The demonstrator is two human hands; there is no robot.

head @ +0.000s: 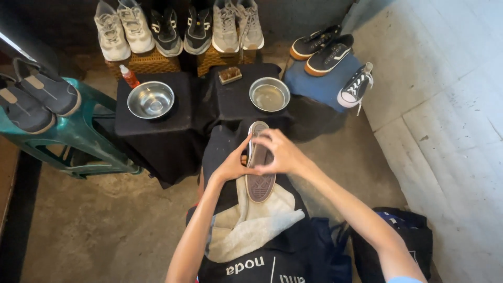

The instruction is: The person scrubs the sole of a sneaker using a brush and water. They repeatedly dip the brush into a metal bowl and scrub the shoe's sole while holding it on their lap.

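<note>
Sneaker, sole up with its white-rimmed toe pointing away, lies over a cream towel on the person's lap and is gripped from both sides: the left hand closes on its left edge, the right hand wraps over its right side. Beyond it, two steel bowls and a small brush rest on the black-draped desk, with more shoes behind.
</note>
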